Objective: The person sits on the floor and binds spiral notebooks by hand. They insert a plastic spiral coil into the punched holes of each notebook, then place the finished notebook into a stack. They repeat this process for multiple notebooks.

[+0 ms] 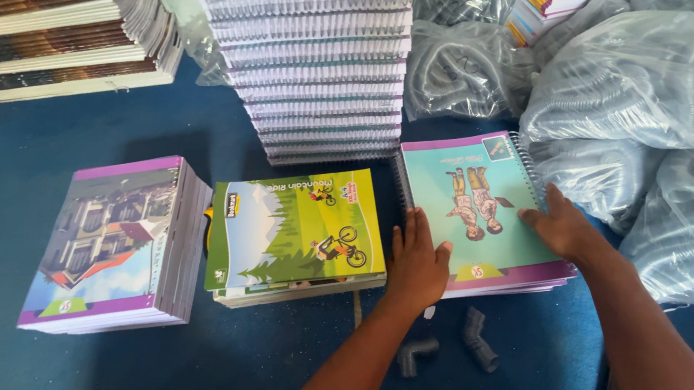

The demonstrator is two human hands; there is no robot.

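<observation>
The teal spiral-bound notebook stack (479, 211) is being squared by flat, open left hand (416, 264) and right hand (562, 226); a grip would be needed next.

I have a single view, from the camera on the wearer's head, tilted steeply down and forward over the blue floor (226, 138). It sits near, at arm's reach above the notebook piles (302, 225), with both forearms entering from the bottom edge. Nothing else overlaps it.
</observation>
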